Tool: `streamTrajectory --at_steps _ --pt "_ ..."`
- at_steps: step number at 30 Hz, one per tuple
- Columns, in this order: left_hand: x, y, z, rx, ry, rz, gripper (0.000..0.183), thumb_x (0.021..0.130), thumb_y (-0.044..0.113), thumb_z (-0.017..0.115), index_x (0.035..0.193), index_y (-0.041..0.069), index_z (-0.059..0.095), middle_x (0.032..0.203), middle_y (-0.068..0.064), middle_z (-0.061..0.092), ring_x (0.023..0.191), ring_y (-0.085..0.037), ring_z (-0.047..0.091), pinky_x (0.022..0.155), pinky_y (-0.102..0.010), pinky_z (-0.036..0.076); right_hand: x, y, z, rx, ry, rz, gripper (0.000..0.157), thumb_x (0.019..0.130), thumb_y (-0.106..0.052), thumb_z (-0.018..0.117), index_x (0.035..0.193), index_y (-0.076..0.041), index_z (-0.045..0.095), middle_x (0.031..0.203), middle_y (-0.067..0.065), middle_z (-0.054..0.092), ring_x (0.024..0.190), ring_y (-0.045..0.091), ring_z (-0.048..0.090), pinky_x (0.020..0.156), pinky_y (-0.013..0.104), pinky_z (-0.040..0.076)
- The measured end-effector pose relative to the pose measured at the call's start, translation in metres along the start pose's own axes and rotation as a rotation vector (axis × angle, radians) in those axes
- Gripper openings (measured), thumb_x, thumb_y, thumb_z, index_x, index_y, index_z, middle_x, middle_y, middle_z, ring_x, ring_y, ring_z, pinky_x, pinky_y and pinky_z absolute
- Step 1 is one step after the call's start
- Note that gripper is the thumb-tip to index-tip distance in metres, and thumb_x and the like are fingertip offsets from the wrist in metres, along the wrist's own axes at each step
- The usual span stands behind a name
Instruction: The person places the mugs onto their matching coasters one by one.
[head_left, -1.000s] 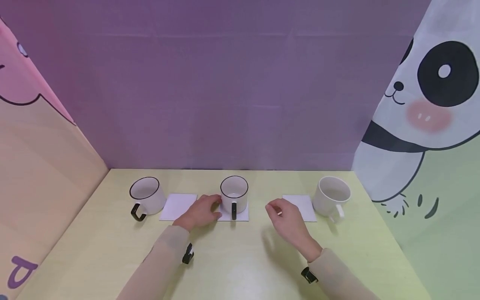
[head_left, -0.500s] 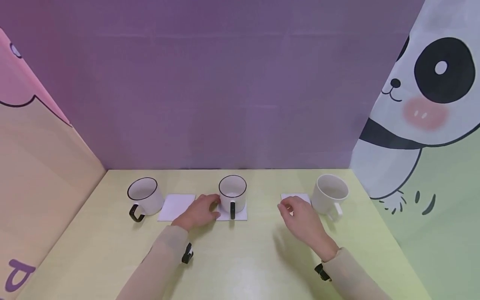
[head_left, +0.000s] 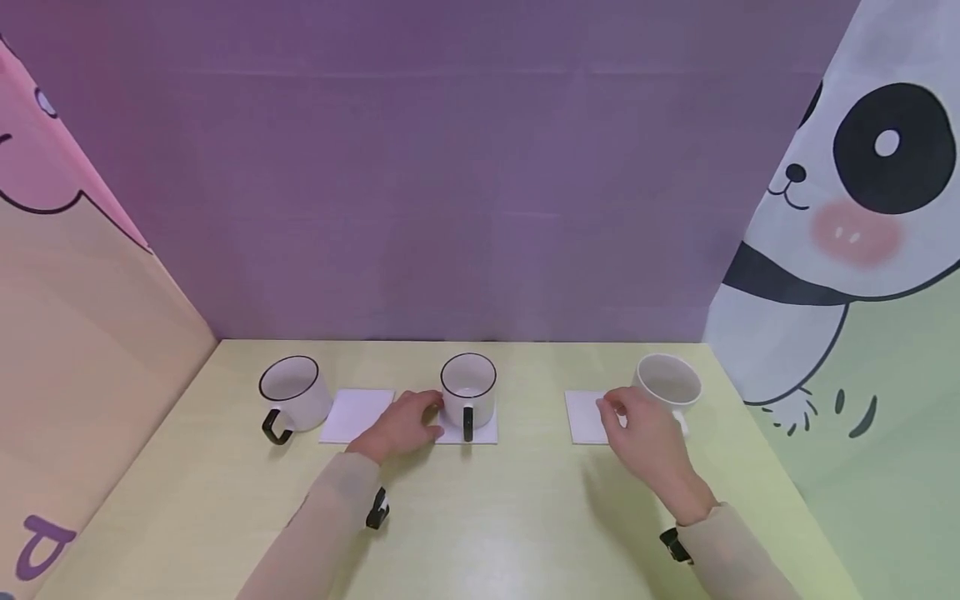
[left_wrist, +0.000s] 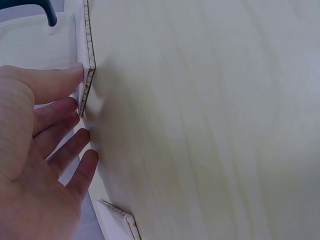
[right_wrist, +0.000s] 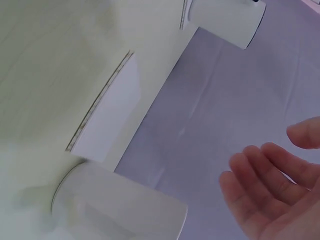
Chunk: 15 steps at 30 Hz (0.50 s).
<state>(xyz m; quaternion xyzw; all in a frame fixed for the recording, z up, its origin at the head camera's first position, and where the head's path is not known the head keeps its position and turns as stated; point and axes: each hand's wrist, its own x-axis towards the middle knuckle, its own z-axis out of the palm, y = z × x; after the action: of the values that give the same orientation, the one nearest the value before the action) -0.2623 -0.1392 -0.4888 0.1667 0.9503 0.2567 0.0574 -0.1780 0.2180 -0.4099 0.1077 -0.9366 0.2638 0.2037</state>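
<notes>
My left hand reaches to the left side of the middle mug, white with a black rim and black handle, standing upright on a white square coaster. In the left wrist view, the thumb touches that coaster's corner; the other fingers are spread and slightly bent. My right hand hovers with nothing in it, fingers loosely bent, between the right coaster and an all-white mug. It partly covers both in the head view. The right wrist view shows the white mug beside its coaster, apart from the fingers.
Another black-rimmed mug stands on the pale wooden table at the left, beside a third coaster. A purple cloth rises behind the table. Printed cloths flank it on the left and right.
My right hand has moved to the right, from left of the right coaster to in front of the white mug. The left hand stays beside the middle mug.
</notes>
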Motion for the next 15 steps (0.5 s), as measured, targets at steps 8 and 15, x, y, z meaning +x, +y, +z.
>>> streamTrajectory --at_steps 8,15 --pt "0.001 0.001 0.002 -0.012 -0.010 -0.033 0.053 0.091 0.019 0.075 0.140 0.008 0.058 0.137 -0.007 0.062 0.130 -0.031 0.049 0.114 -0.050 0.037 -0.004 0.015 -0.012 -0.042 0.087 0.037 0.017 0.096 -0.015 0.061 0.096 -0.003 0.074 0.091 0.012 0.072 0.086 0.032 0.069 0.070 0.054 0.054" --pt "0.001 0.000 0.003 -0.006 -0.013 -0.039 0.052 0.092 0.018 0.074 0.141 0.009 0.058 0.139 -0.007 0.061 0.131 -0.031 0.049 0.115 -0.050 0.037 -0.006 0.030 -0.024 -0.100 0.133 0.043 0.017 0.094 -0.014 0.062 0.093 -0.002 0.074 0.091 0.015 0.071 0.083 0.035 0.068 0.063 0.055 0.053"
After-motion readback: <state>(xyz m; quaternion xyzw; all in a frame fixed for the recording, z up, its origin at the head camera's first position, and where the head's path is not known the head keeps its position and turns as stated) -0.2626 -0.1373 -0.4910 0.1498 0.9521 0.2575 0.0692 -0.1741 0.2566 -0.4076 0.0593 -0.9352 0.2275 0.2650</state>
